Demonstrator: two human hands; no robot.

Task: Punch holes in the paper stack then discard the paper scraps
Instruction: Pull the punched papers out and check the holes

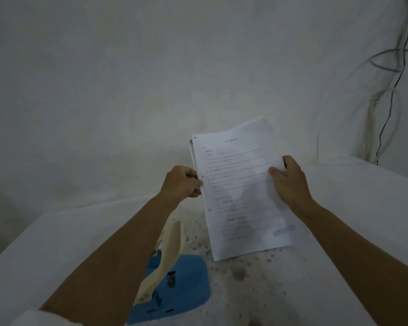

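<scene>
A white cloth covers the table [353, 208], and its middle stretch is peppered with dark specks and stains (thickest under the sheets). Behind it hangs a plain white backdrop, with cables [391, 67] trailing down the far right corner. The paper stack [240, 189] is held up off the cloth, tilted, its top page printed with ruled lines and faint text, plus a bluish mark near the lower right corner; a few sheet edges fan out at the upper left. The left hand [183, 182] pinches the stack's left edge, and the right hand [290, 180] clasps the right edge, thumb on the front. A blue hole punch [186, 283] with a cream lever sits on the cloth below the left forearm.
</scene>
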